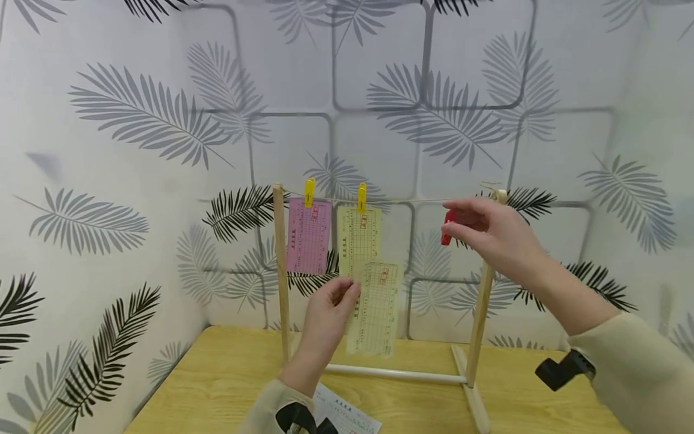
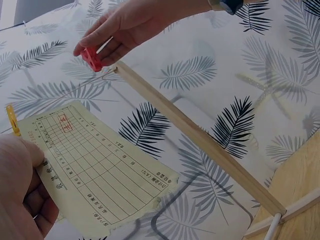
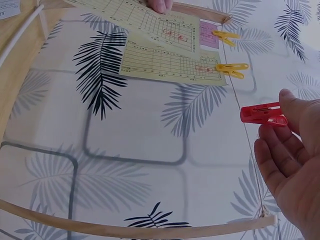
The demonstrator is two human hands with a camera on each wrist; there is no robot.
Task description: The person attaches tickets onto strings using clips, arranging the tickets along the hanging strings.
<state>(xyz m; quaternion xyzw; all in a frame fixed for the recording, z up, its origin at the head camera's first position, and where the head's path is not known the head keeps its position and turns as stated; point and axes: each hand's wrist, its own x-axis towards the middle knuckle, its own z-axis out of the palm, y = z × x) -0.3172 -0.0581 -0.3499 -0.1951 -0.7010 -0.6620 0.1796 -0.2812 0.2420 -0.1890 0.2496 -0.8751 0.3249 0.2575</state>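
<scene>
My left hand [image 1: 325,316] pinches a pale yellow printed form [image 1: 376,310] by its left edge, in front of the drying frame. The form's far end looks torn in the left wrist view. Between thumb and fingertips, my right hand [image 1: 499,235] holds a red clothespin [image 3: 261,114] near the right end of the string [image 1: 414,200]. A pink form [image 1: 308,235] and another yellow form [image 1: 352,232] hang on the string, each under a yellow clothespin [image 1: 309,193]. The held form overlaps the lower part of the hanging yellow one in the head view.
Two wooden posts [image 1: 281,271] carry the string, joined low down by a white bar [image 1: 398,374]. A white printed sheet [image 1: 347,413] lies on the wooden table [image 1: 217,380], partly behind the left wrist. Behind the frame is a leaf-patterned wall [image 1: 293,78].
</scene>
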